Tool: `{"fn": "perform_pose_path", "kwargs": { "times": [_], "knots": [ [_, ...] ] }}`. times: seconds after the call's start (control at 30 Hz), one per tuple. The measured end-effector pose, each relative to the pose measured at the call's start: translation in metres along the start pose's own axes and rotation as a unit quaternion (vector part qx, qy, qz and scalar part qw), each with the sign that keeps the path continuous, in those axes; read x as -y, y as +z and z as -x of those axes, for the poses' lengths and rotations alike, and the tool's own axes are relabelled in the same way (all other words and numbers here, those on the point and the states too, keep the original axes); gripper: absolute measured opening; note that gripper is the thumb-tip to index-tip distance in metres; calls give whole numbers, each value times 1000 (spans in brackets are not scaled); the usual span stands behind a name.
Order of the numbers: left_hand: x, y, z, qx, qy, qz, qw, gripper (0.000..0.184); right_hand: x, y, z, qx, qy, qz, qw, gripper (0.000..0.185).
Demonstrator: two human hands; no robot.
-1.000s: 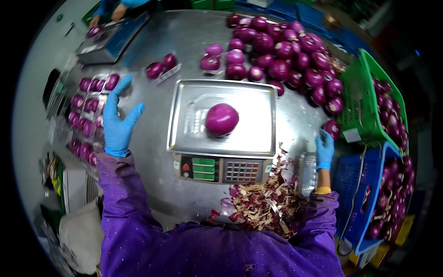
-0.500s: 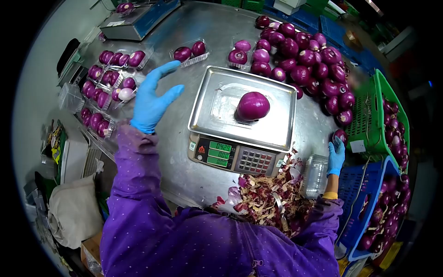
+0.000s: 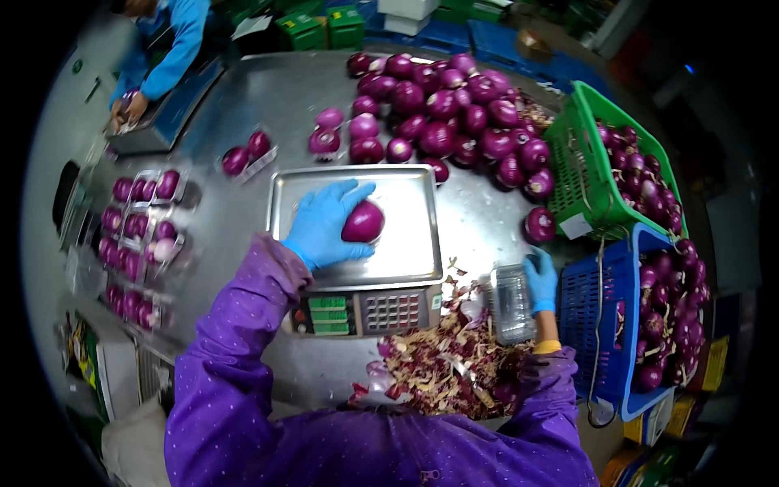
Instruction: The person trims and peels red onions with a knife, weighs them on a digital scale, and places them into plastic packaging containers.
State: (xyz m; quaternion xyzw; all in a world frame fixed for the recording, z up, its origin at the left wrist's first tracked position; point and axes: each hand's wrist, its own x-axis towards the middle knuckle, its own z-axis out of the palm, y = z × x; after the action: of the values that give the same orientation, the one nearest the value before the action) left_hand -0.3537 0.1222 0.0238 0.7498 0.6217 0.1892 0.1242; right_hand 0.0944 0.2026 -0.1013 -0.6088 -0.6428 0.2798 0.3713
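My left hand (image 3: 329,226), in a blue glove, curves around the left side of a red onion (image 3: 363,221) on the steel pan of a digital scale (image 3: 406,260). Its fingertips are above the onion and its thumb below. On the right, my gloved right hand (image 3: 540,281) rests at the upper right edge of a clear plastic tray (image 3: 512,304), its fingers slightly apart. No onion is in it. A loose onion (image 3: 540,225) lies just beyond its fingertips.
Many onions (image 3: 438,138) are heaped behind the scale. Packed trays (image 3: 134,260) stand at left, peelings (image 3: 454,365) in front. A green crate (image 3: 588,162) and a blue crate (image 3: 576,300) hold onions at right. A co-worker (image 3: 174,49) handles something at back left.
My left hand has moved right and down from beside the scale to the onion on its pan. My right hand has drawn back from the loose onion toward the clear tray. The view has shifted.
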Motion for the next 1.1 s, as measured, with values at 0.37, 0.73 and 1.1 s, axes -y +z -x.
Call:
{"fn": "perform_pose_path", "kwargs": {
  "times": [0.37,0.73,1.1],
  "knots": [
    [72,5,-22,49,-125,382,915,78,6,70,-78,-14,-27,-36,999,39],
    [230,-63,174,-293,-366,251,847,61,-49,14,-135,5,77,419,905,100],
    [230,25,190,-234,-518,-13,823,78,-42,31,-135,-11,81,441,894,92]
  ]
}}
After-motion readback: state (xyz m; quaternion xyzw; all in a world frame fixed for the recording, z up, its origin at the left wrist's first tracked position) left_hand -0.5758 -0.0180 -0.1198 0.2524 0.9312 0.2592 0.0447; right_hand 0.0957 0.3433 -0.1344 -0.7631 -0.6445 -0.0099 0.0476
